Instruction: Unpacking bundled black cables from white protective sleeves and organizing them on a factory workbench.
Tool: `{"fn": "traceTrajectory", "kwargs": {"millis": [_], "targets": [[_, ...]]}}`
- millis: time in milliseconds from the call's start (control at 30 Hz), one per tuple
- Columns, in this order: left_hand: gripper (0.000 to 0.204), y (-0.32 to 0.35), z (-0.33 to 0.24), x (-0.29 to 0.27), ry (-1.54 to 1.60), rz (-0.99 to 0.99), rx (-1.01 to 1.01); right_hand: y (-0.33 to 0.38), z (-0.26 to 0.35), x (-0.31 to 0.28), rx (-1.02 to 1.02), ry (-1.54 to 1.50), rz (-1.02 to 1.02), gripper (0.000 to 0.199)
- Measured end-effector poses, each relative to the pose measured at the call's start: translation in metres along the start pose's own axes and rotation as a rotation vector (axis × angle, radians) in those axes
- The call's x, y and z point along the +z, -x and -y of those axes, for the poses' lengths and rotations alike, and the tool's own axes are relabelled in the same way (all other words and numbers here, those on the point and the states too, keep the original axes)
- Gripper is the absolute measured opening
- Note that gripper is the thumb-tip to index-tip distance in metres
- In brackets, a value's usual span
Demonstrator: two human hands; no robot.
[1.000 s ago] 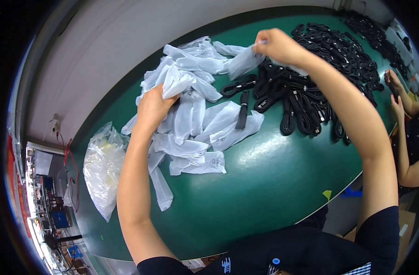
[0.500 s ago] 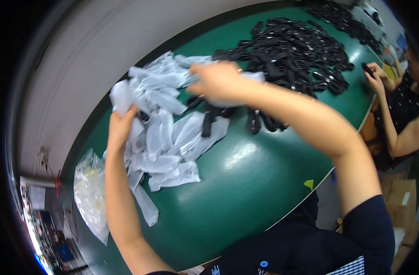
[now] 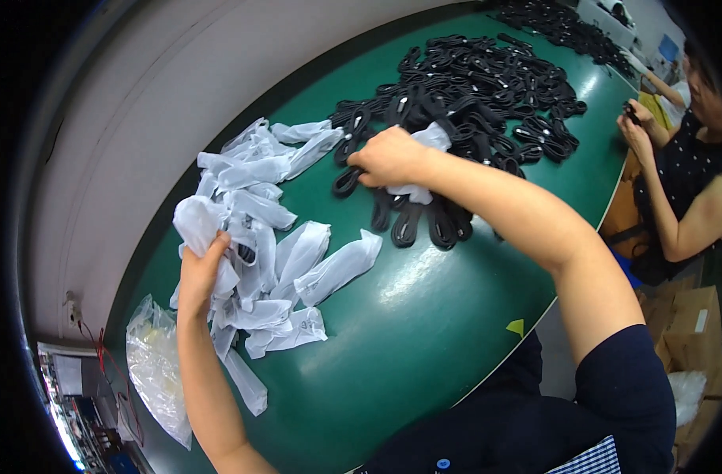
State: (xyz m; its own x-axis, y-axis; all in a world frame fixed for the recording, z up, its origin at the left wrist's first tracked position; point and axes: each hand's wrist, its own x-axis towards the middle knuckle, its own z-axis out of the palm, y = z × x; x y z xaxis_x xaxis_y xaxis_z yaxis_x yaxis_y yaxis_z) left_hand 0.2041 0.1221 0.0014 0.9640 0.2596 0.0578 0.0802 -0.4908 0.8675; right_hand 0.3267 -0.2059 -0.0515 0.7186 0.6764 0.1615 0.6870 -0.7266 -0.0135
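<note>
On the left, my left hand [image 3: 197,275] is closed on a white plastic bag [image 3: 197,223], thumb across it, over a heap of similar bags [image 3: 254,170]. My right hand [image 3: 392,156] reaches to the near left edge of the black cable pile [image 3: 487,79]. Its fingertips are closed on a coiled black cable [image 3: 346,182]. Another white bag [image 3: 434,136] shows on both sides of that hand, beneath palm and wrist; whether the hand grips it too I cannot tell. Several bundled cables [image 3: 406,225] fan out below the hand.
A large clear plastic bag [image 3: 157,379] lies at the table's left edge. More cables [image 3: 566,31] are heaped at the far end of the green table [image 3: 408,332]. A co-worker [image 3: 685,182] at the right handles a small black item. Cardboard boxes [image 3: 690,324] stand beyond the right edge.
My right hand, blurred before with its fingers apart over the bags, is now closed on a cable at the pile's edge. My left hand keeps its bag. The whole view has shifted slightly.
</note>
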Motion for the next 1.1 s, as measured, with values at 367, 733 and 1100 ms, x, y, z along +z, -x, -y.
{"fn": "traceTrajectory", "kwargs": {"millis": [367, 733, 1100], "targets": [[0.021, -0.056, -0.059, 0.083, -0.416, 0.143, 0.399, -0.007, -0.075, -0.013, 0.014, 0.170, 0.099, 0.027], [0.010, -0.093, -0.021, 0.193, -0.823, 0.025, 0.873, -0.074, -0.092, -0.034, 0.345, -0.318, -0.133, 0.022], [0.026, 0.074, -0.047, 0.106, -0.256, 0.340, 0.793, -0.211, 0.013, 0.038, 0.378, -0.355, -0.058, 0.029]]}}
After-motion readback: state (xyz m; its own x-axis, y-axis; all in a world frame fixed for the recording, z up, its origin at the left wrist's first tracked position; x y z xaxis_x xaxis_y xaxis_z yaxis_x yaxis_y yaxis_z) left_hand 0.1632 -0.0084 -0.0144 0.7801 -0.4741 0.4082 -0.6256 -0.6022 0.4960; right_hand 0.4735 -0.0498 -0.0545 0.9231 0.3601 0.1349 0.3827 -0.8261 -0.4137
